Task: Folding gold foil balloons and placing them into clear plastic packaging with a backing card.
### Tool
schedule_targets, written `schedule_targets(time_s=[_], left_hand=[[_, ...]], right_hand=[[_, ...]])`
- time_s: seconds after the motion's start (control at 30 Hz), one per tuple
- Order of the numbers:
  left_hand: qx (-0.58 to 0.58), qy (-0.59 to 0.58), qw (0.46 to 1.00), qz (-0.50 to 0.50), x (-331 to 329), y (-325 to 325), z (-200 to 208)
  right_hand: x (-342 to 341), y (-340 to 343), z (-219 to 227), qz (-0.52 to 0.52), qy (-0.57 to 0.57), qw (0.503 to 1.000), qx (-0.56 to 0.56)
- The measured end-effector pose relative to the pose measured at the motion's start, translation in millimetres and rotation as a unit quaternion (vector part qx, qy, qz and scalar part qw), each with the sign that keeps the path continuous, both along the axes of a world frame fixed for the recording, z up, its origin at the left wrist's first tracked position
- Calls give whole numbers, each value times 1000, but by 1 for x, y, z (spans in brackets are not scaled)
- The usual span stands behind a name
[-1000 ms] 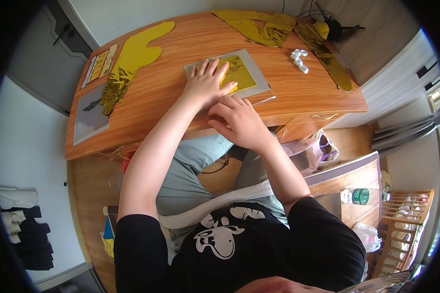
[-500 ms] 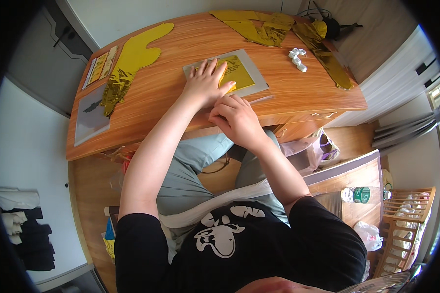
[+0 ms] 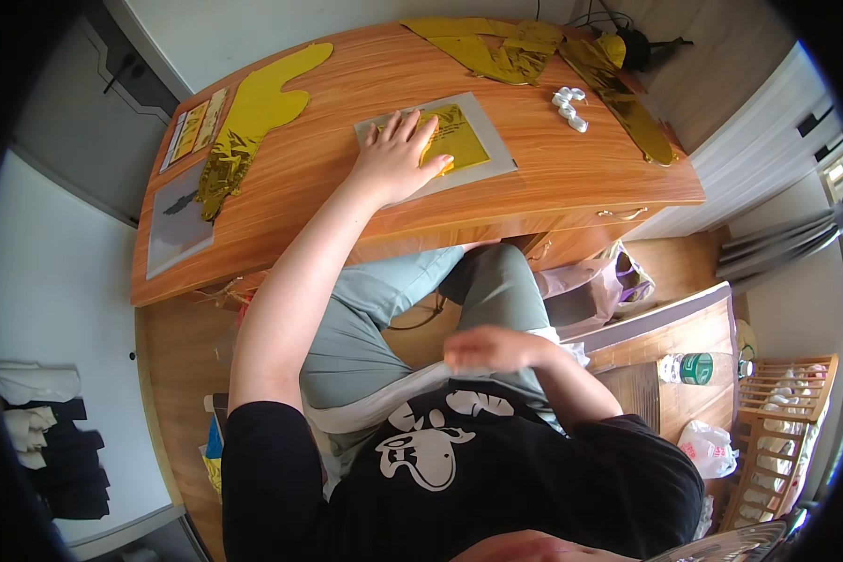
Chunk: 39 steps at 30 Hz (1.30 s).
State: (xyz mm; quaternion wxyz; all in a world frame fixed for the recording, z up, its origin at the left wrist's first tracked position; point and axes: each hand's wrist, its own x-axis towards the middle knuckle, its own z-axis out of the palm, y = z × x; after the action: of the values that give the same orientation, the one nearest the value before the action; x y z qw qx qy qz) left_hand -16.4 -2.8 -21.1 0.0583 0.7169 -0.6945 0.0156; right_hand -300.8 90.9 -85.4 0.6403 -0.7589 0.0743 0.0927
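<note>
Currently the left hand [image 3: 398, 157] is resting flat, fingers spread, over the left part of a gold sheet [image 3: 461, 140], which is lying on a larger translucent sheet [image 3: 490, 140] on the wooden desk [image 3: 337, 140]. Right hand [image 3: 492, 350], blurred, is hovering above the lap, well apart from the desk; cannot tell whether its fingers are gripping anything. White lumpy pieces [image 3: 569, 110] are sitting to the right; gold foil [image 3: 273, 94] is lying along the left side.

Brown wooden tabletop [image 3: 281, 192], gold foil [image 3: 260, 105] at left, printed card [image 3: 194, 129], pale central sheet [image 3: 498, 161], white pieces [image 3: 571, 119], gold scraps [image 3: 520, 62] behind
</note>
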Motion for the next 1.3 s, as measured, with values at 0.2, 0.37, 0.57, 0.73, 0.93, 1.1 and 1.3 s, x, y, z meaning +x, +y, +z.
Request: schedule_targets(time_s=[0.2,0.37,0.57,0.73,0.93,1.1,1.3], left_hand=[[19,-3,997,-73,2,23,0],[8,-5,991,-136,-2,50,2],[13,1,989,-145,-1,64,5],[24,27,987,-155,-1,64,12],[-39,80,980,-176,4,73,8],[-146,157,947,-238,22,108,14],[-232,263,912,-215,8,182,-26]], right_hand=[[-12,-41,1,-470,-162,830,-254],[-9,-53,16,-488,-199,825,-202],[-3,-64,20,-458,-204,818,-283],[-6,-70,6,-454,-268,810,-258],[-4,-65,1,-476,-250,829,-152],[-13,-65,-11,-519,-281,806,-38],[-18,-59,-15,-490,-289,821,-53]])
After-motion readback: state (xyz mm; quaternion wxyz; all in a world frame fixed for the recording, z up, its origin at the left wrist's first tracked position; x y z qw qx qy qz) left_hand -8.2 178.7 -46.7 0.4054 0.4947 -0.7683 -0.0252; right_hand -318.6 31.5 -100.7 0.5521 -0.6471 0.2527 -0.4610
